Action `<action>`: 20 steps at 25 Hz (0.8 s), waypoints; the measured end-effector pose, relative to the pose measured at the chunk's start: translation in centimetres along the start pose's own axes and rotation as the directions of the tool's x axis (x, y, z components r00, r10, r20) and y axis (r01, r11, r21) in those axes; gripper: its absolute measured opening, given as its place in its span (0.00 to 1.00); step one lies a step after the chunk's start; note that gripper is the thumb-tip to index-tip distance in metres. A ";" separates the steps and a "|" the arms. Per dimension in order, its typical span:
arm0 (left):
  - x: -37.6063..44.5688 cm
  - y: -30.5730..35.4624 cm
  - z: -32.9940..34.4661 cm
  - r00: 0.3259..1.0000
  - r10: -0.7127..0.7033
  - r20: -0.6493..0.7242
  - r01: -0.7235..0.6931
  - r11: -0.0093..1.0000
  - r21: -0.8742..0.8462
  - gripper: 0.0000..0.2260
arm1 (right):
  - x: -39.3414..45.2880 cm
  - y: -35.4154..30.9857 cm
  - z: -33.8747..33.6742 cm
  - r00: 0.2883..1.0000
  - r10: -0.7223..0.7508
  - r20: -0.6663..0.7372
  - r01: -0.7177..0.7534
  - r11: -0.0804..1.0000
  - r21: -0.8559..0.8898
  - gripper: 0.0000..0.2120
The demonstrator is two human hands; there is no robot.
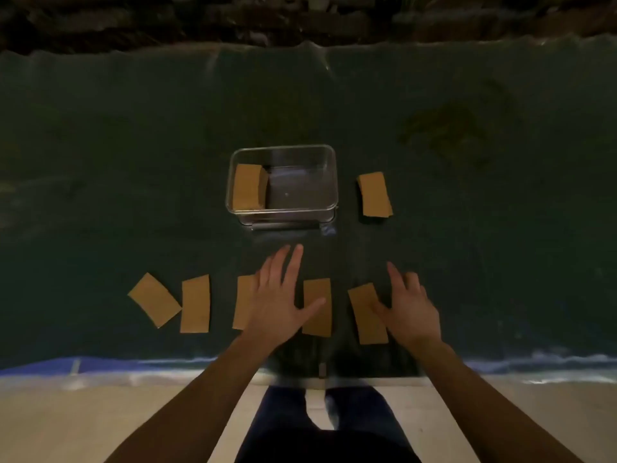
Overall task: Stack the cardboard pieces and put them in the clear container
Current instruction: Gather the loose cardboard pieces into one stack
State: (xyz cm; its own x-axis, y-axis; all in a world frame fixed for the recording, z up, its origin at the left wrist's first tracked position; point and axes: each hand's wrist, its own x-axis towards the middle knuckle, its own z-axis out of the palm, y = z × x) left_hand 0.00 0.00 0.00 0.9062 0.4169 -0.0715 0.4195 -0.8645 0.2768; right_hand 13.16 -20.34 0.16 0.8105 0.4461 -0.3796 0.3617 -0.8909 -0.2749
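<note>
A clear container (329, 182) stands mid-table with a stack of brown cardboard pieces (248, 191) in its left half. Another small cardboard stack (374, 194) lies to the container's right. Several single cardboard pieces lie in a row near the front edge: a tilted one at far left (154, 299), one beside it (195, 304), one partly under my left hand (242, 302), one in the middle (319, 315) and one at right (365, 314). My left hand (280, 295) hovers flat with fingers spread, thumb over the middle piece. My right hand (410, 309) is open, thumb touching the right piece.
The table is covered by a dark green cloth (133, 162) with a blue-white front edge (100, 365). Dark rough ground lies beyond the far edge. My legs in dark trousers (320, 429) stand on a pale floor below the table.
</note>
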 end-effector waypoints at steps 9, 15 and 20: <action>2.7 0.0 6.3 0.891 -0.087 0.445 0.084 0.996 0.027 0.44 | 2.4 -1.2 4.6 0.947 0.169 0.274 -0.175 0.985 -0.003 0.37; 3.7 0.3 6.9 0.916 -0.125 0.381 0.153 0.987 -0.044 0.36 | 3.4 -1.9 4.6 0.954 0.193 0.231 -0.211 0.976 0.057 0.33; 4.1 -0.1 5.9 0.882 -0.166 0.441 0.378 0.808 -0.452 0.16 | 3.5 -3.0 4.5 0.947 0.202 0.251 -0.281 0.900 0.335 0.20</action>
State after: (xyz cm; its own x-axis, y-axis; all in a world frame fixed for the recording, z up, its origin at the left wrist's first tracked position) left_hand 3.98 0.17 -5.94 0.7531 0.3875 -0.5318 0.6575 -0.4143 0.6293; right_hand 12.86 -15.77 -4.28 0.7246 0.2637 -0.6367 -0.0565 -0.8980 -0.4363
